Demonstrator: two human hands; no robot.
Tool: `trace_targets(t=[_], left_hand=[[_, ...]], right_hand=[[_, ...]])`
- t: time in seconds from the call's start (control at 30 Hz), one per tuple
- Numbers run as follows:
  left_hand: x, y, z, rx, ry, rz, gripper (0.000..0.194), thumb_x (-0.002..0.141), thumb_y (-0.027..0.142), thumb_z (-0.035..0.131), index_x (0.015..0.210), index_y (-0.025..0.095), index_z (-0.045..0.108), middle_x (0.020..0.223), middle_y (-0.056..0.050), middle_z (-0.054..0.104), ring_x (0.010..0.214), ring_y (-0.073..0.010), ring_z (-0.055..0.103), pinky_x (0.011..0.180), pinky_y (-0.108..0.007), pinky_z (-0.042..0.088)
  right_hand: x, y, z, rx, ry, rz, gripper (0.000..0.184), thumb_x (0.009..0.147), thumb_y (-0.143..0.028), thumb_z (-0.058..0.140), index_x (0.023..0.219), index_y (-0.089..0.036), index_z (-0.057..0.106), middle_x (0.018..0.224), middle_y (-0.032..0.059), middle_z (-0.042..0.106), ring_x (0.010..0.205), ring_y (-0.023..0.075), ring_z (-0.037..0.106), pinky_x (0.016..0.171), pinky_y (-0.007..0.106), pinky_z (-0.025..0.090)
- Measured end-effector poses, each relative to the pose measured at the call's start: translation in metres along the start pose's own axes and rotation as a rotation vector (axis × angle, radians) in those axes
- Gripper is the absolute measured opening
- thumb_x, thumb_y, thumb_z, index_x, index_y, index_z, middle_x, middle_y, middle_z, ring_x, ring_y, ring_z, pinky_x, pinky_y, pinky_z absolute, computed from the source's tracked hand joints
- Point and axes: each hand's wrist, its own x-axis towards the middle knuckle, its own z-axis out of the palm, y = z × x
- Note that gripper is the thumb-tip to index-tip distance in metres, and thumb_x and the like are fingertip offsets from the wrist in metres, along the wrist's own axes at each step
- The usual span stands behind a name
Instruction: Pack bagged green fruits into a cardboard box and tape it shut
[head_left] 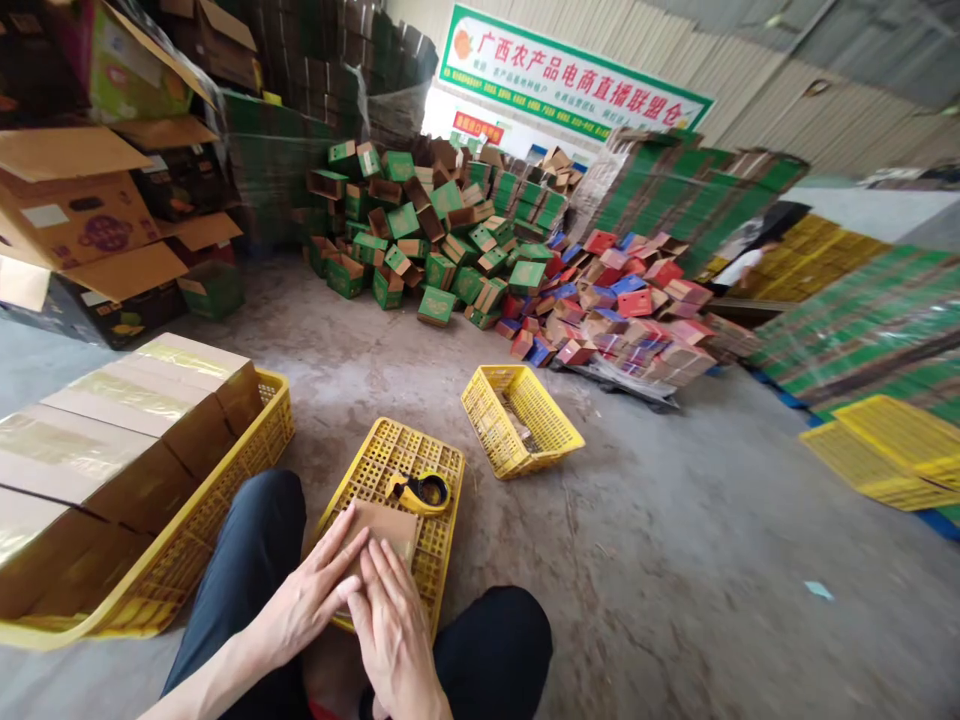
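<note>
A small brown cardboard box lies on an upturned yellow plastic crate between my knees. My left hand rests on the box's left part with its fingers stretched out. Beside it my right hand lies flat on the box, fingers extended and nearly touching the left hand. Both hands cover much of the box's near side. Just beyond the box, a yellow tape dispenser sits on the crate, apart from both hands.
On the left, a long yellow crate holds several taped cartons. A smaller yellow crate stands ahead on the floor. Heaped green boxes and red and blue boxes lie farther off. Yellow baskets are at right.
</note>
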Motion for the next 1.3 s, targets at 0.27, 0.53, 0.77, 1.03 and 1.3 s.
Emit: trace_targets(t=[0.27, 0.53, 0.77, 1.03, 1.3], left_hand=[[0.009, 0.010, 0.011, -0.004, 0.031, 0.044, 0.066, 0.109, 0.046, 0.046, 0.167, 0.042, 0.016, 0.176, 0.002, 0.009, 0.158, -0.0295, 0.025, 0.124, -0.050, 0.036], [0.032, 0.022, 0.021, -0.077, 0.019, 0.194, 0.073, 0.107, 0.047, 0.050, 0.169, 0.034, 0.014, 0.176, -0.009, 0.009, 0.158, -0.0342, 0.024, 0.121, -0.057, 0.037], [0.030, 0.018, 0.036, -0.015, 0.022, 0.214, 0.076, 0.107, 0.046, 0.050, 0.170, 0.032, 0.010, 0.176, -0.010, 0.010, 0.158, -0.0336, 0.024, 0.120, -0.054, 0.042], [0.030, 0.031, 0.044, 0.184, 0.043, 0.133, 0.075, 0.109, 0.051, 0.042, 0.170, 0.026, 0.006, 0.176, -0.009, 0.015, 0.160, -0.0293, 0.024, 0.124, -0.047, 0.042], [0.028, 0.036, 0.048, 0.288, 0.076, 0.113, 0.076, 0.109, 0.052, 0.043, 0.170, 0.022, 0.010, 0.175, -0.008, 0.017, 0.162, -0.0323, 0.009, 0.124, -0.049, 0.041]], right_hand=[[-0.014, 0.036, 0.027, 0.064, 0.186, 0.253, 0.052, 0.108, -0.037, 0.046, 0.160, -0.030, 0.043, 0.166, 0.0050, 0.039, 0.150, 0.0340, 0.042, 0.113, 0.051, 0.053], [-0.035, 0.059, 0.040, 0.333, 0.366, 0.584, 0.055, 0.107, -0.051, 0.046, 0.151, -0.019, 0.057, 0.144, 0.0119, 0.064, 0.129, 0.0292, 0.066, 0.105, 0.038, 0.059], [-0.039, 0.053, 0.030, 0.190, 0.364, 0.502, 0.052, 0.108, -0.044, 0.042, 0.145, -0.015, 0.063, 0.146, 0.0155, 0.062, 0.132, 0.0310, 0.063, 0.106, 0.040, 0.058], [-0.061, 0.027, 0.030, 0.153, 0.326, 0.471, 0.056, 0.109, -0.043, 0.044, 0.158, -0.018, 0.046, 0.161, 0.0158, 0.046, 0.143, 0.0331, 0.052, 0.112, 0.046, 0.053], [-0.096, 0.008, 0.032, 0.098, 0.332, 0.404, 0.049, 0.110, -0.035, 0.042, 0.156, -0.020, 0.050, 0.154, 0.0118, 0.056, 0.134, 0.0274, 0.062, 0.106, 0.035, 0.058]])
